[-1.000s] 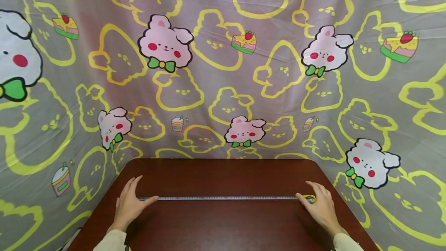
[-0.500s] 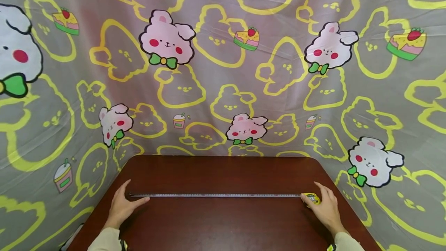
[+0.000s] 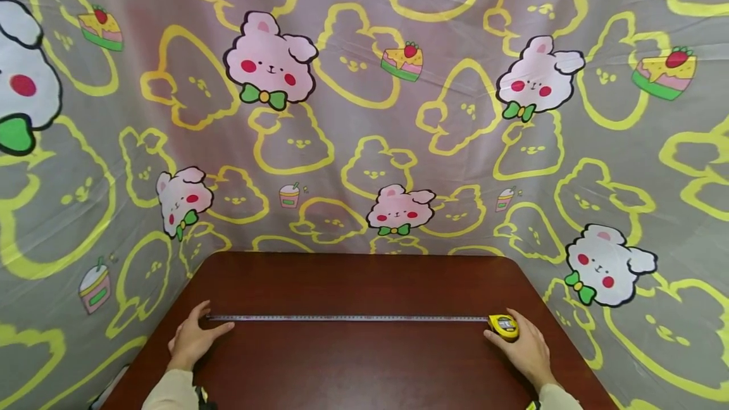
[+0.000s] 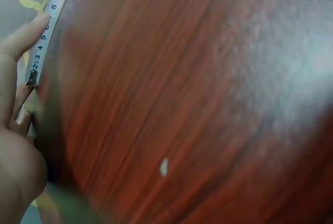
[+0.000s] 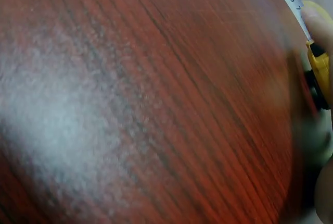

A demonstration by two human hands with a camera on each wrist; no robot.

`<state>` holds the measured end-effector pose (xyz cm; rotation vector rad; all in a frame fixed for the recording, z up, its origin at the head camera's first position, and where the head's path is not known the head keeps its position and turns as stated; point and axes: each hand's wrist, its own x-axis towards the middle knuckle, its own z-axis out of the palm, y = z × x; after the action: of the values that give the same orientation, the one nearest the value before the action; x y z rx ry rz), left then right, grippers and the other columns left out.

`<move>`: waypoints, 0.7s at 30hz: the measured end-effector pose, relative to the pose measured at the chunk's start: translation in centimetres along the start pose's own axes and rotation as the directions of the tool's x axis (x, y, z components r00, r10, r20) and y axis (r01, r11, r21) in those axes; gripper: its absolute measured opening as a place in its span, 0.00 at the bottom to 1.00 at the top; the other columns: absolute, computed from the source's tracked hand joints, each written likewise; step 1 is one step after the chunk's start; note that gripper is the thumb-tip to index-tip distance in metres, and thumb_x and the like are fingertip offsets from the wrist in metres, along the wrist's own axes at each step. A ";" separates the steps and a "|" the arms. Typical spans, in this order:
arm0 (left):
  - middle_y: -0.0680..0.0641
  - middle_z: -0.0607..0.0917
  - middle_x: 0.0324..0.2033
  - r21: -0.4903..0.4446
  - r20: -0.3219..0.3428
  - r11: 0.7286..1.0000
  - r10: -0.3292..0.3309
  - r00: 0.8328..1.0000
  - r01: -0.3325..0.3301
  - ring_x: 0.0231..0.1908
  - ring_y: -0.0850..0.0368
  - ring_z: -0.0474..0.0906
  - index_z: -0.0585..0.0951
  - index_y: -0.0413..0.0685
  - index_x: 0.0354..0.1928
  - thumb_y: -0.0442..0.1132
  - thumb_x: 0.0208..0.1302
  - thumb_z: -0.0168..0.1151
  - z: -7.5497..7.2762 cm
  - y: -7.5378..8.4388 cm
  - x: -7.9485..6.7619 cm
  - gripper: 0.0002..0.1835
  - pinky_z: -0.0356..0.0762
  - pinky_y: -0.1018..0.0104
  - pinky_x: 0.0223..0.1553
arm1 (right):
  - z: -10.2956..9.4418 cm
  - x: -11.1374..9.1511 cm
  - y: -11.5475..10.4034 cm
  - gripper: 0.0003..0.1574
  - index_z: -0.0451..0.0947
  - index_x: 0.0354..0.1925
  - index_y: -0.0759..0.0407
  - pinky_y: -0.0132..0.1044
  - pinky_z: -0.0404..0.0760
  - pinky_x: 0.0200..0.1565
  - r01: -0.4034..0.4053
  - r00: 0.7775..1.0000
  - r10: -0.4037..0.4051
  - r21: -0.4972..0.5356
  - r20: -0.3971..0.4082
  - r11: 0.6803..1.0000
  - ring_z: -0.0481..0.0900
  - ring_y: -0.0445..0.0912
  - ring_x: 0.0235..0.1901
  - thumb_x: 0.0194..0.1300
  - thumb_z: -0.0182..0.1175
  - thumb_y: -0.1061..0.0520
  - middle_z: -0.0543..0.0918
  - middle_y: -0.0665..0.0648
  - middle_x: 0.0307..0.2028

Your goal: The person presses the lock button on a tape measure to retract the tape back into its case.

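A yellow tape measure (image 3: 504, 328) sits on the right of the brown table, its silver blade (image 3: 347, 318) drawn out straight to the left. My right hand (image 3: 529, 345) is around the case, thumb stretched along the near side and fingers on the far side. In the right wrist view the thumb (image 5: 316, 25) overlaps the blade near the case mouth; contact is unclear. My left hand (image 3: 190, 339) spreads thumb and fingers at the blade's hooked end. The left wrist view has the thumb tip (image 4: 40, 23) over the low numbers and a finger below the hook.
The dark red-brown wooden table (image 3: 353, 359) has rounded far corners. A grey curtain (image 3: 353, 106) printed with yellow outlines and white bunnies closes off the back and both sides. A small pale mark (image 4: 164, 166) shows on the tabletop.
Both hands look lower and smaller than before, the left also farther left. The yellow case and hooked blade end, partly hidden earlier, now show more fully. The tape measure itself looks nearly still.
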<state>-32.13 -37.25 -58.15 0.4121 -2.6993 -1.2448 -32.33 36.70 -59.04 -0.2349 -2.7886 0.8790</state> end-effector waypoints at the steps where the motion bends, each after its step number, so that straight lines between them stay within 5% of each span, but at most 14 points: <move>1: 0.29 0.66 0.70 0.001 -0.017 1.000 0.002 1.000 -0.002 0.66 0.24 0.58 0.57 0.39 0.77 0.59 0.59 0.75 0.2 0.0 0.0 0.55 0.47 0.26 0.56 | 0.1 0.0 0.0 0.67 0.60 0.76 0.60 0.73 0.57 0.58 0.001 1.000 -0.001 -0.014 0.002 1.000 0.60 0.73 0.67 0.56 0.69 0.22 0.64 0.75 0.70; 9: 0.30 0.76 0.60 0.049 -0.209 0.999 0.010 0.978 0.000 0.58 0.27 0.69 0.78 0.39 0.59 0.53 0.60 0.75 1.7 -0.3 -0.1 0.33 0.53 0.29 0.53 | 0.6 -0.2 0.0 0.60 0.68 0.71 0.58 0.72 0.60 0.53 0.020 0.998 -0.024 -0.062 -0.060 0.998 0.67 0.74 0.61 0.55 0.69 0.23 0.71 0.75 0.66; 21: 0.32 0.77 0.59 0.076 -0.279 0.997 0.040 0.959 -0.019 0.57 0.28 0.70 0.85 0.40 0.49 0.47 0.59 0.76 2.3 -0.1 -0.3 0.22 0.53 0.29 0.54 | 0.6 0.1 0.0 0.55 0.68 0.71 0.58 0.71 0.63 0.52 0.006 0.997 -0.011 -0.061 -0.074 0.998 0.68 0.76 0.59 0.60 0.69 0.26 0.72 0.75 0.64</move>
<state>-32.42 -35.58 -59.77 0.5131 -2.5038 -0.9964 -32.61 36.39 -59.46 -0.2594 -2.7476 0.7688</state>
